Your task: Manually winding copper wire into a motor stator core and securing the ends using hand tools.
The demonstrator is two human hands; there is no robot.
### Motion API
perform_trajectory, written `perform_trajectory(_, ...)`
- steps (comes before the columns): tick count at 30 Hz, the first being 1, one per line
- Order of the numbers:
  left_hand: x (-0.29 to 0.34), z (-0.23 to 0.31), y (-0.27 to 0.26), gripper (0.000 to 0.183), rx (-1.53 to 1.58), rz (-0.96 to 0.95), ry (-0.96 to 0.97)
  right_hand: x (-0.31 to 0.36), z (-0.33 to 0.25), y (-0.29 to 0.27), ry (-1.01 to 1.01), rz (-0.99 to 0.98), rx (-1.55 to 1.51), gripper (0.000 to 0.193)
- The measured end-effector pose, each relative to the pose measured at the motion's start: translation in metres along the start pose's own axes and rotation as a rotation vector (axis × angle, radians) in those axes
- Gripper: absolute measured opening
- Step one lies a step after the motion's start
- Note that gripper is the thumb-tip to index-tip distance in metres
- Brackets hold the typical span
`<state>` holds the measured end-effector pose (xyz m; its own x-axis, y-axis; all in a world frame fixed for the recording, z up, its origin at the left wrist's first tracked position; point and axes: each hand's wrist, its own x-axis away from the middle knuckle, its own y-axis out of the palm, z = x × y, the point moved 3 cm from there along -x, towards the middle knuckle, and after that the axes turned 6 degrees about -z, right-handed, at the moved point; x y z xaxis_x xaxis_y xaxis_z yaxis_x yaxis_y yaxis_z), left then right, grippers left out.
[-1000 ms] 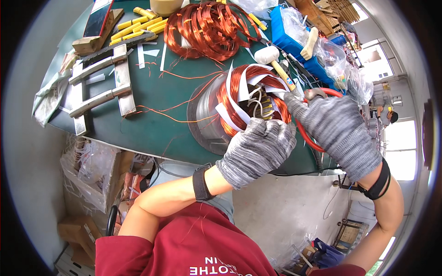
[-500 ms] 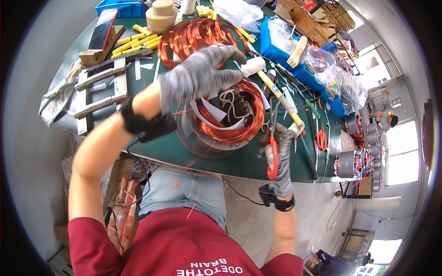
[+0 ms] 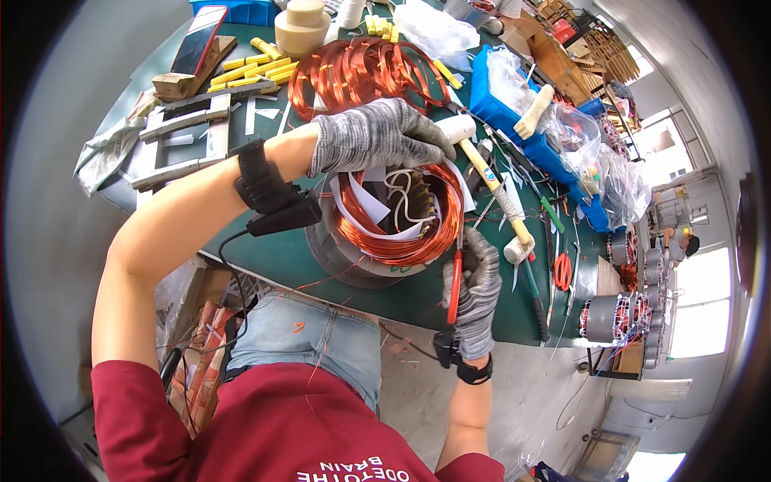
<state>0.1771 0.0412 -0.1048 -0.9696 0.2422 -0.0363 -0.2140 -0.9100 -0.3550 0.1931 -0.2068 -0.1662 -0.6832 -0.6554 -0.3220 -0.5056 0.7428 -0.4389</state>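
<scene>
A motor stator stands on the green table before me, its ring of copper windings facing up. White insulation paper sheets and a white cord show inside the ring. My left hand, in a grey glove, reaches over the far side of the windings, fingers curled and drawn together; what they pinch, if anything, is hidden. Gloved as well, my right hand grips red-handled scissors upright, their tips beside the right edge of the windings.
Beyond the stator lie copper coils and yellow rolls. A white-headed mallet rests to the right, near blue bins with plastic bags. At left stand a wooden frame and a propped phone. More stators sit at far right.
My left hand has settled from above onto the far side of the windings, its fingers closing. My right hand has brought the scissors slightly left, to the windings' edge.
</scene>
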Motion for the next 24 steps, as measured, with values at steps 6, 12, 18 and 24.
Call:
perform_trajectory(6, -0.009, 0.016, -0.003, 0.044, -0.165, -0.098, 0.206, -0.04, -0.044, -0.036, -0.283, -0.252, 0.696, 0.044)
perform_trajectory(12, -0.01, 0.045, -0.004, 0.049, -0.675, 0.026, 0.192, -0.04, -0.065, -0.039, -0.252, -0.358, 0.941, 0.049)
perform_trajectory(18, 0.052, 0.046, 0.107, 0.04, -1.182, 0.374, -0.017, -0.042, -0.056, -0.028, -0.252, -0.416, 0.971, 0.056)
perform_trajectory(24, 0.037, 0.034, 0.121, 0.038, -1.202, 0.615, 0.07, -0.048, -0.06, -0.029, -0.242, -0.262, 0.713, 0.048)
